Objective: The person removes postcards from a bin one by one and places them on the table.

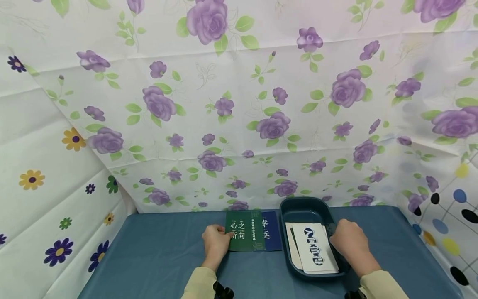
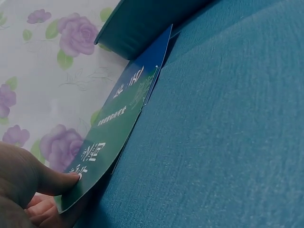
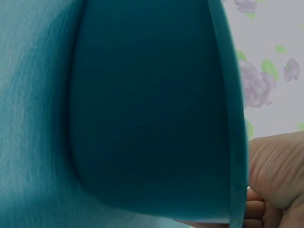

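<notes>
My left hand [image 1: 216, 243] pinches the left edge of a green card [image 1: 242, 245] printed with white characters. In the left wrist view, the thumb [image 2: 61, 182] presses on the card's face while the other fingers go beneath it. The green card overlaps a blue card [image 1: 272, 236] lying to its right. My right hand [image 1: 351, 243] grips the right rim of a dark teal plastic tray [image 1: 285, 253], its fingers partly hidden behind the rim in the right wrist view. Inside the tray lie several white cards [image 1: 313, 249], the top one bearing dark blue lettering.
A blue cloth [image 1: 164, 253] covers the table. Behind it hangs a white curtain with purple flowers [image 1: 231, 137]. Patterned cloths also close off the left and right sides. The tray stands close beside the blue card, near the table's back edge.
</notes>
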Available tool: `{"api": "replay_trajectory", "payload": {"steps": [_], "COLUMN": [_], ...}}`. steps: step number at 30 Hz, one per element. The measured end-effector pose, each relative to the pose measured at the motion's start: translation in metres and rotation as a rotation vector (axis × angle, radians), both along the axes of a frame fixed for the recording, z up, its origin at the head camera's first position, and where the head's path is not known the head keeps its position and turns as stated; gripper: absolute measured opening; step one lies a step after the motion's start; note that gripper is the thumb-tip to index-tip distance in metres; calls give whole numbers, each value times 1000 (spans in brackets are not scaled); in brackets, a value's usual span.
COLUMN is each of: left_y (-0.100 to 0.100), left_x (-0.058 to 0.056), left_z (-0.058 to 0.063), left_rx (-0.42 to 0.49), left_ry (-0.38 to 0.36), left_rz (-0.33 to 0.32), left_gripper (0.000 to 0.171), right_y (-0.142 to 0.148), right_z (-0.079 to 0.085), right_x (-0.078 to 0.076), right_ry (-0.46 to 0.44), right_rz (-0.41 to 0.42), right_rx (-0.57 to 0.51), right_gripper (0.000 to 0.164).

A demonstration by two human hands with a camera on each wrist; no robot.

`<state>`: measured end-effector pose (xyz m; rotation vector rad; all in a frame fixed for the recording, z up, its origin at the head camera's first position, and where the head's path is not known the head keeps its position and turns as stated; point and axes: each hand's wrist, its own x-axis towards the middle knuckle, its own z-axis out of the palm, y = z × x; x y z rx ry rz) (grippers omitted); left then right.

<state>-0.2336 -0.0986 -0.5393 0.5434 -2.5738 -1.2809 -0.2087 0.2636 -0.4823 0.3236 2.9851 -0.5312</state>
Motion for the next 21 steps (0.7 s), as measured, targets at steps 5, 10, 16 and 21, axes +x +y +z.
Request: {"api": "replay_trajectory", "payload": {"steps": [5, 10, 16, 21], "left_y": [1, 2, 1, 0], "left_x": [0, 1, 1, 1], "left_z": [1, 1, 0, 1], "left_rx": [-45, -92, -165, -211], "left_ry": [-7, -20, -22, -27], "left_rz": [-2, -5, -8, -17], "left_gripper": [18, 32, 35, 49], "right_y": [1, 0, 0, 1], "right_z": [-1, -1, -1, -2], "right_x": [-1, 1, 0, -1], "right_ry": [-1, 1, 13, 8], "right_rz": [8, 5, 0, -1], "right_rx": [25, 28, 15, 16], "right_gripper": [13, 12, 12, 12]}}
